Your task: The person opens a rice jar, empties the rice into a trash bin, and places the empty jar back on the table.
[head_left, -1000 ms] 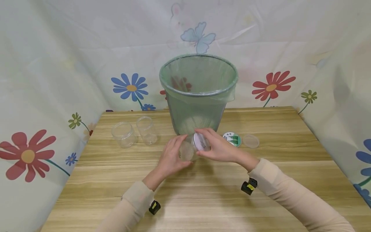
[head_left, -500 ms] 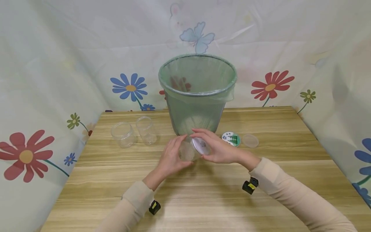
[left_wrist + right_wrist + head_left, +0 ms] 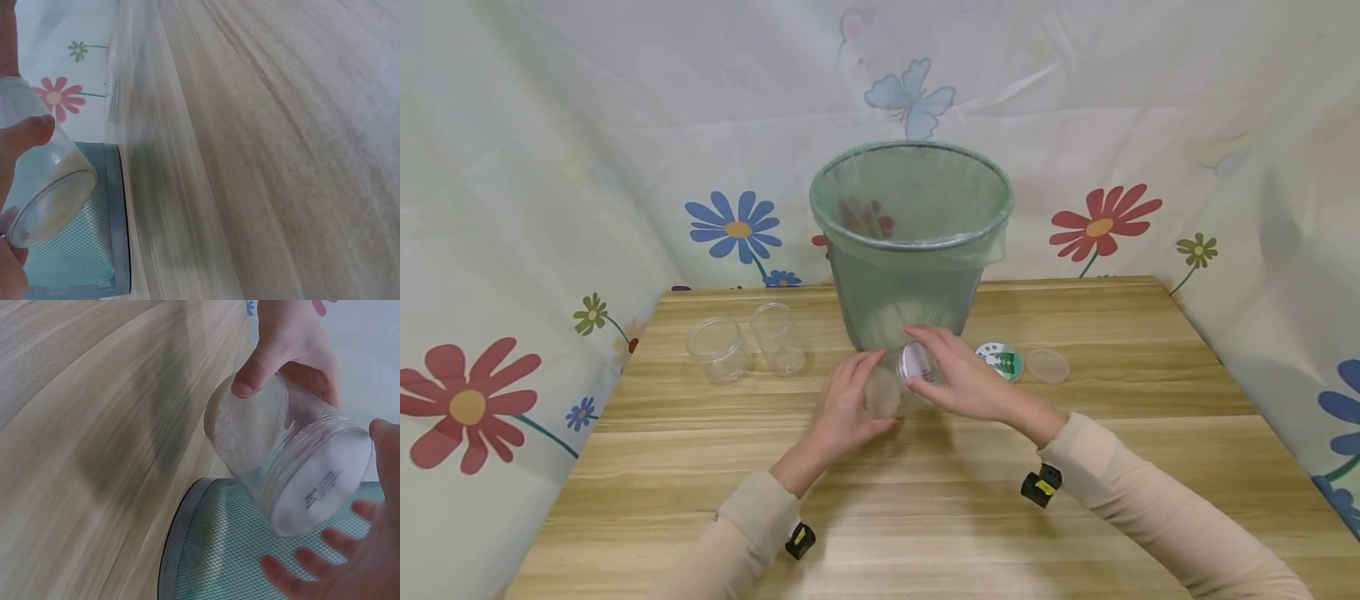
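My left hand (image 3: 842,408) grips a clear plastic jar (image 3: 250,425) round its base end, thumb on one side and fingers on the other. The jar lies tilted above the table, its lidded end toward my right hand (image 3: 966,379). A pale lid (image 3: 325,481) with small dark print covers that end. In the right wrist view, my right hand's thumb is right at the lid's edge while its fingers spread loosely beside the lid. The left wrist view shows the jar's round base (image 3: 56,206) between left thumb and fingers.
A mesh waste bin (image 3: 910,287) with a green liner stands just behind the hands. Two open clear jars (image 3: 717,354) are at the left. A green-and-white printed round lid (image 3: 1000,361) and a clear disc (image 3: 1047,365) lie at the right on the wooden table (image 3: 925,517).
My right hand turned over the lid, then came back and loosened its fingers around it. The left hand kept its hold on the jar in nearly the same place.
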The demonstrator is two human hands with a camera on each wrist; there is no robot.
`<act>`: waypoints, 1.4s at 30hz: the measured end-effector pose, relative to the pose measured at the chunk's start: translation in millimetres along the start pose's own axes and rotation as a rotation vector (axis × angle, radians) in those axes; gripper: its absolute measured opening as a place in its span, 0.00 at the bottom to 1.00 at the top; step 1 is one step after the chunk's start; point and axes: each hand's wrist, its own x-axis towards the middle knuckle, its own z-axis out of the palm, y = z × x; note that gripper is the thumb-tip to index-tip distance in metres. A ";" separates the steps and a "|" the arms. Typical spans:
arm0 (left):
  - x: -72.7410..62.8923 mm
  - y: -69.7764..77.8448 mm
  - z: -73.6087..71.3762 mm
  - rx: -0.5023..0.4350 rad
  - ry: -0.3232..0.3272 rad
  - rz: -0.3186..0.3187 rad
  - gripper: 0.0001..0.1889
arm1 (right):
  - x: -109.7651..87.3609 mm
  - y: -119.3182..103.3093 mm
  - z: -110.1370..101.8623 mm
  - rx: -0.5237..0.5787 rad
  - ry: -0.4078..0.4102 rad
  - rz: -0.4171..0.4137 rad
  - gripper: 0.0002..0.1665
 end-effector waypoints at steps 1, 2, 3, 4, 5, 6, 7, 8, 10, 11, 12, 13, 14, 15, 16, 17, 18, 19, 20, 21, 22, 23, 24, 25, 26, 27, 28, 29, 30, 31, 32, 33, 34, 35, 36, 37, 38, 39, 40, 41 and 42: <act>-0.2 0.4 0.0 0.004 0.009 0.009 0.52 | 0.2 -0.5 0.1 -0.011 -0.003 0.039 0.41; -0.3 0.7 0.1 0.009 0.019 0.017 0.52 | 0.3 -1.0 0.2 -0.018 -0.008 0.076 0.42; -0.5 0.8 0.1 0.015 0.026 0.023 0.52 | 0.2 -1.4 0.2 -0.020 -0.016 0.109 0.43; -0.5 0.9 0.1 0.020 0.034 0.028 0.52 | 0.1 -1.5 0.4 -0.022 -0.026 0.139 0.44; -0.5 1.1 0.0 0.023 0.042 0.034 0.52 | -0.1 -1.7 0.4 -0.020 -0.033 0.159 0.44; -0.6 1.0 0.0 0.025 0.047 0.037 0.52 | -0.3 -1.6 0.4 -0.018 -0.040 0.174 0.44; -0.6 0.9 0.0 0.028 0.052 0.041 0.52 | -0.5 -1.7 0.1 -0.012 -0.045 0.181 0.44; -0.6 0.9 -0.1 0.030 0.057 0.045 0.52 | -0.6 -1.5 0.1 -0.008 -0.049 0.181 0.44; -0.6 0.6 -0.2 0.033 0.062 0.050 0.52 | -0.9 -0.2 0.3 0.000 -0.053 0.166 0.43; -0.6 0.5 -0.2 0.033 0.065 0.052 0.52 | -1.0 0.4 0.3 0.006 -0.054 0.153 0.43; -0.6 0.4 -0.2 0.034 0.065 0.054 0.52 | -1.2 1.1 0.3 0.013 -0.055 0.140 0.43; -0.5 0.4 0.0 0.034 0.067 0.056 0.52 | -1.5 1.3 0.0 0.021 -0.055 0.127 0.43; -0.6 0.4 0.1 0.033 0.067 0.056 0.52 | -1.8 1.9 0.0 0.028 -0.055 0.112 0.43; -0.6 0.3 0.4 0.032 0.067 0.056 0.52 | -2.1 2.8 0.2 0.032 -0.053 0.094 0.42; -0.6 0.3 0.6 0.032 0.068 0.055 0.52 | -2.3 3.1 0.1 0.037 -0.052 0.079 0.43; -0.6 0.4 0.7 0.030 0.067 0.054 0.52 | -2.4 3.6 0.2 0.041 -0.050 0.062 0.42; -0.7 0.4 0.8 0.028 0.067 0.052 0.53 | -2.6 3.9 0.2 0.045 -0.048 0.047 0.43; -0.7 0.4 1.0 0.025 0.068 0.050 0.53 | -2.7 4.1 0.2 0.050 -0.048 0.031 0.43; -0.7 0.4 1.1 0.022 0.069 0.048 0.53 | -2.8 4.8 0.4 0.051 -0.047 0.011 0.42; -0.7 0.4 1.3 0.021 0.071 0.048 0.53 | -2.8 5.2 0.5 0.056 -0.049 -0.005 0.42; -0.6 0.3 1.5 0.018 0.072 0.047 0.52 | -2.9 5.4 0.5 0.061 -0.052 -0.018 0.43; -0.5 0.1 1.6 0.016 0.071 0.046 0.52 | -2.8 5.9 0.6 0.066 -0.054 -0.033 0.43; -0.4 -0.1 1.8 0.015 0.072 0.046 0.52 | -2.8 6.4 0.7 0.069 -0.055 -0.049 0.43; -0.2 -0.3 1.9 0.016 0.069 0.044 0.52 | -2.7 7.0 0.9 0.069 -0.055 -0.065 0.43; 0.0 -0.6 1.9 0.018 0.065 0.041 0.52 | -2.5 7.6 1.1 0.065 -0.053 -0.081 0.43; 0.4 -0.8 1.9 0.020 0.060 0.038 0.52 | -2.4 8.1 1.3 0.065 -0.049 -0.096 0.43; 0.6 -1.0 1.8 0.023 0.053 0.032 0.52 | -2.1 8.4 1.5 0.062 -0.044 -0.113 0.43; 0.8 -1.1 1.4 0.026 0.045 0.024 0.52 | -1.9 8.5 1.7 0.061 -0.041 -0.133 0.43; 1.0 -1.2 1.1 0.028 0.037 0.015 0.52 | -1.8 8.6 1.8 0.059 -0.039 -0.151 0.44; 1.1 -1.2 0.8 0.031 0.027 0.003 0.52 | -1.8 8.6 1.8 0.060 -0.039 -0.167 0.44; 1.2 -1.4 0.7 0.033 0.019 -0.007 0.52 | -1.9 8.5 1.7 0.060 -0.040 -0.182 0.44; 1.3 -1.5 0.6 0.034 0.011 -0.018 0.52 | -2.1 8.1 1.6 0.064 -0.044 -0.196 0.43; 1.2 -1.7 0.6 0.036 0.003 -0.027 0.52 | -2.3 7.8 1.5 0.064 -0.051 -0.206 0.43; 1.1 -1.9 0.7 0.036 -0.003 -0.035 0.52 | -2.6 7.4 1.3 0.064 -0.057 -0.214 0.43; 1.1 -2.1 0.9 0.036 -0.008 -0.043 0.53 | -3.0 7.2 1.2 0.061 -0.064 -0.216 0.43; 1.0 -2.3 1.0 0.035 -0.010 -0.047 0.53 | -3.3 6.8 1.1 0.058 -0.071 -0.218 0.43; 0.9 -2.4 1.2 0.034 -0.010 -0.051 0.52 | -3.7 6.6 1.1 0.054 -0.075 -0.218 0.42; 0.9 -2.4 1.4 0.034 -0.011 -0.053 0.52 | -3.8 6.2 1.2 0.050 -0.075 -0.220 0.42; 0.8 -2.9 1.7 0.034 -0.010 -0.054 0.52 | -3.9 6.1 1.4 0.047 -0.074 -0.218 0.43; 0.8 -3.4 2.0 0.034 -0.008 -0.053 0.52 | -3.7 5.8 1.8 0.042 -0.068 -0.215 0.43; 0.6 -3.8 2.3 0.033 -0.005 -0.051 0.52 | -3.4 5.3 2.1 0.039 -0.059 -0.208 0.43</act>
